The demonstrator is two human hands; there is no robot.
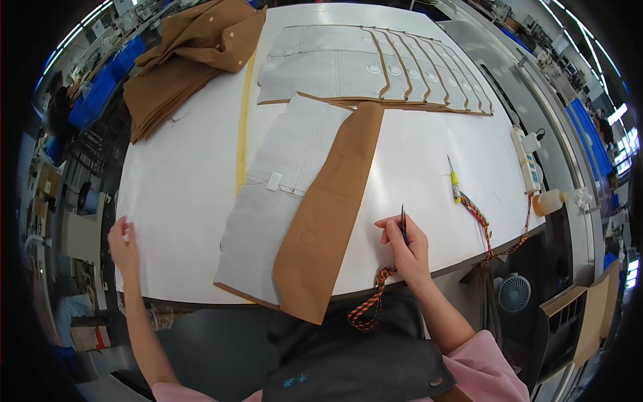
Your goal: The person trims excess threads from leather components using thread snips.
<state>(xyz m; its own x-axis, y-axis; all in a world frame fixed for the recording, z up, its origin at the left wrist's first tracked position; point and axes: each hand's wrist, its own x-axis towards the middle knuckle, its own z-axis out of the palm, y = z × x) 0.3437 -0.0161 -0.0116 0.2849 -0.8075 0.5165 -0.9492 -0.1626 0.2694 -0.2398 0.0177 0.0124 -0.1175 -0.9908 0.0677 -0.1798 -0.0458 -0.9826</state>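
Observation:
My right hand (407, 248) is closed around a slim black pointed tool (403, 224), tip away from me. An orange-and-black braided cord (375, 295) hangs from that hand over the table's front edge. My left hand (123, 242) is at the table's left edge, holding nothing, its fingers loosely bent and apart. Between my hands lies a long fabric panel (261, 221), grey side up, with a small white tag (274, 181) on a seam. Its right part is folded over, showing the brown side (325, 221); the near end overhangs the front edge.
Overlapping grey panels with brown edges (321, 67) lie at the far side. Brown fabric (181, 87) is heaped far left beside a yellow tape strip (245, 134). On the right are a yellow-handled pointed tool (456, 187), a power strip (527, 161), and a bottle (549, 202).

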